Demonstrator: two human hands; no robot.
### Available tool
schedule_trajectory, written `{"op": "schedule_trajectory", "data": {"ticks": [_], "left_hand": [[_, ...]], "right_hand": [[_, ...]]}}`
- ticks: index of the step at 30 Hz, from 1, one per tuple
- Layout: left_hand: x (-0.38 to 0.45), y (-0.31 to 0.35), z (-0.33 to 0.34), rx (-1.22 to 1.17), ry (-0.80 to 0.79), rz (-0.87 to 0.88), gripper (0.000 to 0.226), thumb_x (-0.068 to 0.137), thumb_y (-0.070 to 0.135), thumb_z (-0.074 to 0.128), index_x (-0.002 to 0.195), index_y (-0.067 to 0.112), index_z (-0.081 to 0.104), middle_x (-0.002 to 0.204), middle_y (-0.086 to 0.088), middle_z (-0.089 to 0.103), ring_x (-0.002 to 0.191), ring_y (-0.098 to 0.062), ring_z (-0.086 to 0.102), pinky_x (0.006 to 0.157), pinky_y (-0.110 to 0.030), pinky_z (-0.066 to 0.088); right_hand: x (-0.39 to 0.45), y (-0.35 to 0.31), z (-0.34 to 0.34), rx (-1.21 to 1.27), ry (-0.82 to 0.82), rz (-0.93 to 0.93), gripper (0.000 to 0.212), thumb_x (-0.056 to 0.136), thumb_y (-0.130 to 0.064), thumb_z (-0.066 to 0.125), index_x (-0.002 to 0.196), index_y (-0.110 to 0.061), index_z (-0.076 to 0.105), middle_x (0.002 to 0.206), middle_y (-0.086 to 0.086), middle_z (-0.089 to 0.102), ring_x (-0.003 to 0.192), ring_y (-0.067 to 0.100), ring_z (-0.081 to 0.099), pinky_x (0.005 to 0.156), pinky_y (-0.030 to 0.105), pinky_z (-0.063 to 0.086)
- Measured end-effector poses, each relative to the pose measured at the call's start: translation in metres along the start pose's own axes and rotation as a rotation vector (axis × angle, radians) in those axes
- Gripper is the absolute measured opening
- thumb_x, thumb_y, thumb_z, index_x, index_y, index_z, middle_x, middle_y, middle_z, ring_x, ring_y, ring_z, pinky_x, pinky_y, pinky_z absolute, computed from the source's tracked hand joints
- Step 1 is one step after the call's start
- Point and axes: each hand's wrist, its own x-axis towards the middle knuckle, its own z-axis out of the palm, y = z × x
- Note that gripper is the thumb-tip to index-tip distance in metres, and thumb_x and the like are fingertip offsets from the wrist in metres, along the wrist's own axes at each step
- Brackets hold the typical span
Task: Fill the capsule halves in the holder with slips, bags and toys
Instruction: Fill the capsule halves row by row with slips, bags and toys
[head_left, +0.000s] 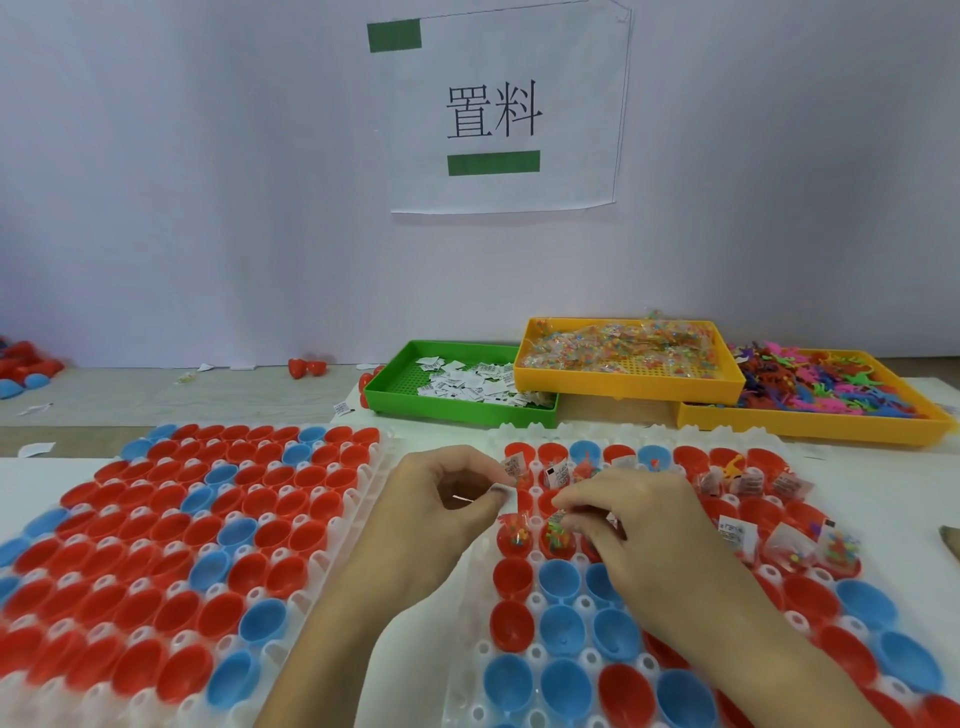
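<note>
Over the right holder (769, 574), both my hands work among the capsule halves (558, 579).
My left hand (441, 512) pinches something small, unclear what; my right hand (631, 525), fingers curled, holds a bag (558, 522) above a red half.

Hidden, cropped and illegible regions of the bench view.
The right hand (634, 525) covers several capsule halves in the right holder (470, 597); what its fingertips pinch is too blurred to identify. Print on the slips (470, 382) at 12 o'clock is too small to read. Both holders run off the frame at 6 o'clock, and the left holder (358, 486) also at 9 o'clock.
</note>
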Motion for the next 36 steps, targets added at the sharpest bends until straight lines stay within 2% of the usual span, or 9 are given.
{"op": "schedule_trajectory", "data": {"ticks": [4,10,13,15,18,24,27,30,36], "left_hand": [[0.000,0.000,0.000,0.030,0.013,0.009,0.021,0.087,0.007,0.071,0.078,0.026,0.074,0.077,0.016,0.072,0.077,-0.001,0.067,0.066,-0.011,0.050],[0.000,-0.001,0.000,0.047,-0.001,0.006,0.021,0.087,0.009,0.071,0.078,0.028,0.074,0.079,0.016,0.072,0.079,-0.002,0.067,0.069,-0.012,0.052],[0.000,-0.001,0.000,0.039,-0.003,0.006,0.020,0.087,0.009,0.072,0.078,0.026,0.074,0.078,0.014,0.072,0.078,-0.002,0.067,0.069,-0.013,0.052],[0.000,-0.001,0.001,0.036,-0.006,0.009,0.020,0.087,0.009,0.072,0.078,0.027,0.074,0.078,0.014,0.072,0.077,-0.002,0.067,0.068,-0.012,0.052],[0.000,-0.002,0.001,0.046,-0.007,0.014,0.021,0.087,0.009,0.072,0.078,0.028,0.074,0.079,0.015,0.072,0.077,-0.001,0.067,0.068,-0.012,0.052],[0.001,-0.004,0.001,0.029,0.004,0.019,0.024,0.087,0.008,0.072,0.075,0.029,0.074,0.077,0.014,0.072,0.075,-0.003,0.065,0.067,-0.014,0.051],[0.001,-0.004,0.000,0.013,0.023,0.026,0.023,0.085,0.009,0.075,0.073,0.029,0.076,0.075,0.009,0.071,0.067,-0.001,0.056,0.061,-0.013,0.046],[0.000,-0.004,-0.001,0.021,0.016,0.043,0.020,0.083,0.010,0.077,0.076,0.028,0.079,0.076,0.004,0.072,0.063,-0.001,0.051,0.059,-0.014,0.045],[0.001,-0.004,-0.001,0.036,-0.041,-0.008,0.009,0.082,0.014,0.078,0.082,0.023,0.079,0.079,0.006,0.074,0.078,-0.019,0.065,0.072,-0.028,0.057]], "right_hand": [[0.001,-0.001,0.000,0.044,0.016,0.023,0.018,0.087,0.000,0.068,0.093,-0.013,0.079,0.071,-0.020,0.055,0.063,0.000,0.054,0.059,0.010,0.037],[0.001,-0.005,-0.003,0.038,-0.005,0.015,0.022,0.087,0.007,0.064,0.095,-0.008,0.079,0.081,0.003,0.071,0.063,0.000,0.051,0.059,0.010,0.038],[0.001,-0.005,-0.005,0.032,-0.022,0.034,0.024,0.092,0.003,0.060,0.104,-0.009,0.077,0.086,0.003,0.069,0.067,0.003,0.052,0.065,0.011,0.044],[0.002,-0.007,-0.007,0.021,-0.023,0.047,0.026,0.094,0.000,0.059,0.110,-0.012,0.076,0.092,0.000,0.070,0.076,0.007,0.059,0.076,0.018,0.051],[0.003,-0.010,-0.010,-0.021,-0.046,0.046,0.027,0.096,-0.006,0.060,0.116,-0.017,0.074,0.109,0.000,0.073,0.101,0.009,0.064,0.091,0.018,0.048],[0.004,-0.014,-0.013,-0.059,-0.079,0.048,0.027,0.099,-0.012,0.057,0.121,-0.019,0.071,0.118,-0.002,0.070,0.109,0.009,0.060,0.098,0.018,0.043],[0.004,-0.011,-0.011,-0.061,-0.075,0.043,0.025,0.098,-0.010,0.057,0.117,-0.015,0.073,0.113,0.001,0.071,0.102,0.011,0.060,0.092,0.015,0.043],[0.004,-0.008,-0.007,-0.018,-0.041,0.045,0.021,0.094,-0.003,0.059,0.106,-0.007,0.077,0.098,0.010,0.072,0.079,0.011,0.052,0.071,0.009,0.040],[0.001,-0.005,-0.004,-0.001,-0.042,0.019,0.021,0.090,0.003,0.063,0.099,-0.007,0.079,0.088,0.009,0.072,0.072,0.009,0.049,0.062,0.009,0.036]]}}
